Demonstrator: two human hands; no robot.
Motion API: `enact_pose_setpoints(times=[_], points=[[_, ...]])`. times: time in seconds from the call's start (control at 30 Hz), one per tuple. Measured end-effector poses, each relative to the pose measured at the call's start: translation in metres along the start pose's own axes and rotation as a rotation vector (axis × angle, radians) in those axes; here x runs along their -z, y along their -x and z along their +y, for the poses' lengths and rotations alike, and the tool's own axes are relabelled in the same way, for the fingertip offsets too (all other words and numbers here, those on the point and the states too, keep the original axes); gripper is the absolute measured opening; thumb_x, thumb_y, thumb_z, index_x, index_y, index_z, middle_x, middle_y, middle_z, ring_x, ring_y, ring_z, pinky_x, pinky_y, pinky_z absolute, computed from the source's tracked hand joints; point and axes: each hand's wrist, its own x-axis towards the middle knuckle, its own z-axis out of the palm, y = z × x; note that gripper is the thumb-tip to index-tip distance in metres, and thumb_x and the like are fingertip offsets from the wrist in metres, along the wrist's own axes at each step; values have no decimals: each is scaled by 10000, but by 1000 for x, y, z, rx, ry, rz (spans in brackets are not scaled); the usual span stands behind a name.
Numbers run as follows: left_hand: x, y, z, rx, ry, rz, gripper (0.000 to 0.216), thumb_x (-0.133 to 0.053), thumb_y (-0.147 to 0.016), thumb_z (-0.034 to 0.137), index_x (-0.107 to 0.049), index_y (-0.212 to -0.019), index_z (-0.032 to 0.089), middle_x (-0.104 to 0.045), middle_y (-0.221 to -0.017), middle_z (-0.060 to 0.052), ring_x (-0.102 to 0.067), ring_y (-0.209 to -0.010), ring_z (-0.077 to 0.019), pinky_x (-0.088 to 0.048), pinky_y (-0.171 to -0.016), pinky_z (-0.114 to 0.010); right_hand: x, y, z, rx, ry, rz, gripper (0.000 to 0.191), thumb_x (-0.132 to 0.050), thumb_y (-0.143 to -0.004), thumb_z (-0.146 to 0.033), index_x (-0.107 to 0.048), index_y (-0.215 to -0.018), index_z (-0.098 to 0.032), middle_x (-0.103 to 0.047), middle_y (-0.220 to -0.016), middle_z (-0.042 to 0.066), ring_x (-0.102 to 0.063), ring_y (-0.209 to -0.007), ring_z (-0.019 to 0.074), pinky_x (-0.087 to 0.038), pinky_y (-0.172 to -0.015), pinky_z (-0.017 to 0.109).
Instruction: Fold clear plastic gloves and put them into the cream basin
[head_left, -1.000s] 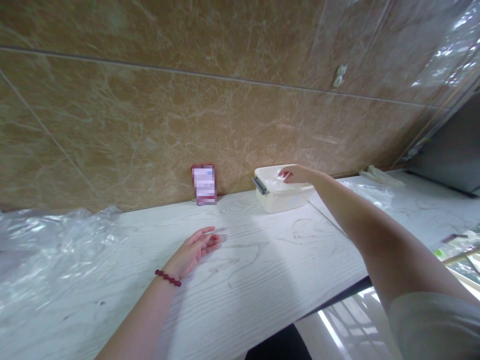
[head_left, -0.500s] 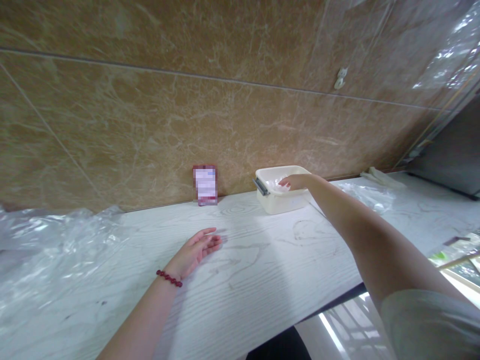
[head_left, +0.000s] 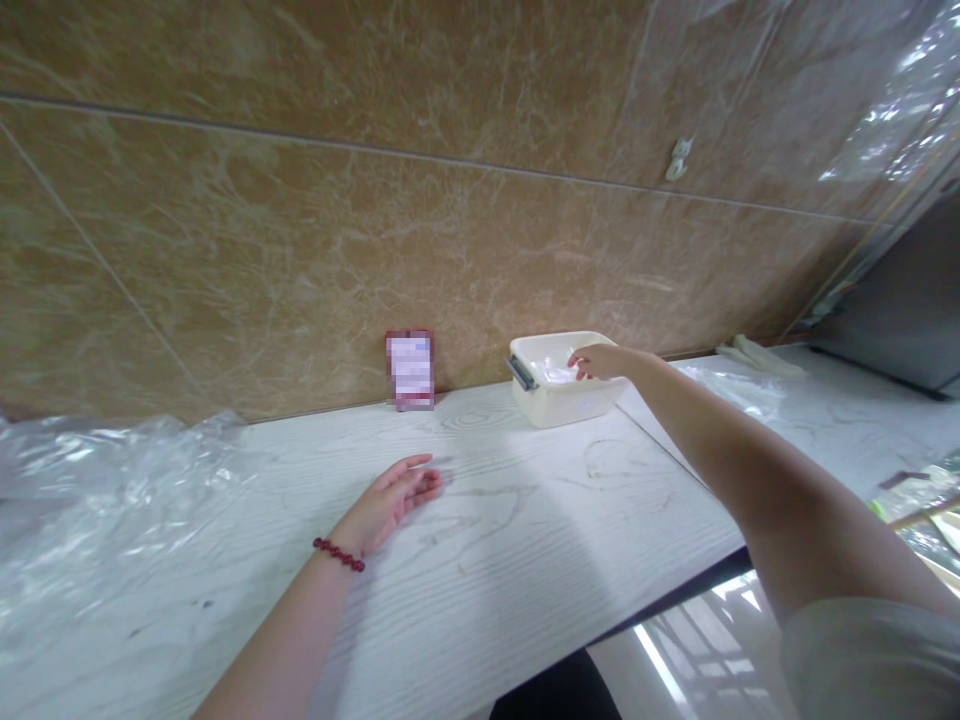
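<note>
My left hand (head_left: pixel 394 499) rests on its side on the white wood-grain table (head_left: pixel 510 540), fingers loosely stretched out and holding nothing; a red bead bracelet circles the wrist. My right hand (head_left: pixel 596 360) reaches far forward over a white plastic box (head_left: pixel 559 395) with a grey clip, standing against the wall. The fingertips are pinched on thin clear plastic lying inside the box.
A small card stand (head_left: pixel 410 369) leans against the brown marble wall left of the box. Crumpled clear plastic sheeting (head_left: pixel 112 490) covers the table's left end. More plastic film (head_left: pixel 739 385) and a grey appliance (head_left: pixel 900 320) lie to the right.
My right hand dipped into the box and now sits slightly higher and to the right, pinching the clear plastic. The left hand has stayed still.
</note>
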Motion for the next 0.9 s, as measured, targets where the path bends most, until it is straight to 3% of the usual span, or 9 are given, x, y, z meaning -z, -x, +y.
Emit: enact_pose_setpoints(times=[0.3,0.67,0.8,0.9], points=[[-1,1,1,-8,0,15,323,-541,-734,157,-464,-1045,117,-611,-916,-108,-579,-866,-155,-390,-886,-332,-12,17,18,156,114,331,302,-359,-773,-232,-589,-971,-230,-628,-926,-1,-561,-820,137,-412,-714,217],[0,0,0,-3,-3,2,319,-523,-749,171,-448,-1054,116,-610,-907,-105,-576,-861,-147,-383,-886,-330,-22,47,25,68,75,407,327,-296,-801,-299,-593,-916,-229,-611,-962,19,-541,-890,183,-394,-754,276],[0,0,0,-9,11,-1,305,-520,-752,168,-452,-1044,113,-610,-909,-109,-577,-860,-150,-380,-890,-332,-24,69,23,40,53,664,271,-349,-768,-269,-603,-823,-193,-615,-903,51,-541,-855,196,-392,-752,297],[0,0,0,-12,16,0,308,-528,-745,159,-455,-1040,110,-609,-916,-116,-579,-858,-153,-381,-890,-334,-29,90,5,73,-38,886,235,-380,-757,-262,-594,-797,-175,-613,-857,67,-541,-817,187,-391,-760,288]])
